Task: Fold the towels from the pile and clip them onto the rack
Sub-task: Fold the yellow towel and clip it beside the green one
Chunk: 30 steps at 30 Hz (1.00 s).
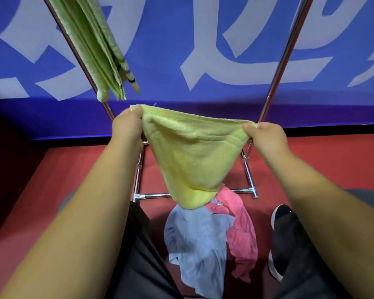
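Now | towel (pixel 192 156) hangs between the hands, top edge running left-right, low end just over pile (pixel 194 240) | left hand (pixel 127 126) pinches its left corner, right hand (pixel 266 137) its right corner, hands apart | rack (pixel 279 67) straight ahead, both hands about equally near | likely next: bring corners together to fold

Both bare forearms reach forward, spread apart. The left grip (pixel 127 124) pinches one top corner of the towel (pixel 192 152), fingers curled over its edge. The right grip (pixel 266 137) pinches the other corner, slightly lower.
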{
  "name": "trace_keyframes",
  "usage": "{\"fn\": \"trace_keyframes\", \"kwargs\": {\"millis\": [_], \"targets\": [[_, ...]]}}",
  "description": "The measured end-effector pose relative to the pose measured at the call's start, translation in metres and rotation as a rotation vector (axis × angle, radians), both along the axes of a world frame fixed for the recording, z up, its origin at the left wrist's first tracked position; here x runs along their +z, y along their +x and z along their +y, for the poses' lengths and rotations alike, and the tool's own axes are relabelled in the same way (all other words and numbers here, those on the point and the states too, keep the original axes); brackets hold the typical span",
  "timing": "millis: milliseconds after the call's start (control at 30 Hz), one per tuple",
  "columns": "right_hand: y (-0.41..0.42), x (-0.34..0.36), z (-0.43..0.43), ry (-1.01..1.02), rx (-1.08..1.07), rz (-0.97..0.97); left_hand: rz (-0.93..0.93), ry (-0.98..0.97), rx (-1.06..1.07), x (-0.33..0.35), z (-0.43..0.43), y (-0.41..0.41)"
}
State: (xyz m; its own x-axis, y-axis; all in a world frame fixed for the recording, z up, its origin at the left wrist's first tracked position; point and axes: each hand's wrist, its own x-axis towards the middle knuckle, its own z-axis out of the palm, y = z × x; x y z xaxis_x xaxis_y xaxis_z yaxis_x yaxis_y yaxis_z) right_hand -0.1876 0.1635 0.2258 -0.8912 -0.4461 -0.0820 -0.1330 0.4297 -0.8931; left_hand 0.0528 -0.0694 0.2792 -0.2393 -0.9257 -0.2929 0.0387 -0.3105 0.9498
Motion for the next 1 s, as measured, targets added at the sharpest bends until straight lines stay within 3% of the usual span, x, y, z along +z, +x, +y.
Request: {"fn": "trace_keyframes", "kwargs": {"millis": [333, 500, 633, 867, 1000], "targets": [[0.0, 0.007, -0.036, -0.306, -0.117, -0.3, -0.128, -0.068, -0.243, -0.007, -0.003, -0.026], [-0.007, 0.009, -0.041, -0.147, 0.0, -0.362, -0.23, -0.076, -0.218, -0.009, 0.002, -0.04], [-0.012, 0.007, -0.042, -0.116, -0.155, -0.448, -0.258, 0.016, -0.175, -0.007, 0.003, -0.045], [-0.02, -0.003, -0.034, -0.034, -0.217, -0.382, -0.253, 0.169, -0.144, -0.01, 0.004, -0.043], [-0.026, -0.006, -0.025, 0.007, -0.147, -0.362, -0.304, 0.104, -0.079, -0.013, 0.0, -0.041]]}}
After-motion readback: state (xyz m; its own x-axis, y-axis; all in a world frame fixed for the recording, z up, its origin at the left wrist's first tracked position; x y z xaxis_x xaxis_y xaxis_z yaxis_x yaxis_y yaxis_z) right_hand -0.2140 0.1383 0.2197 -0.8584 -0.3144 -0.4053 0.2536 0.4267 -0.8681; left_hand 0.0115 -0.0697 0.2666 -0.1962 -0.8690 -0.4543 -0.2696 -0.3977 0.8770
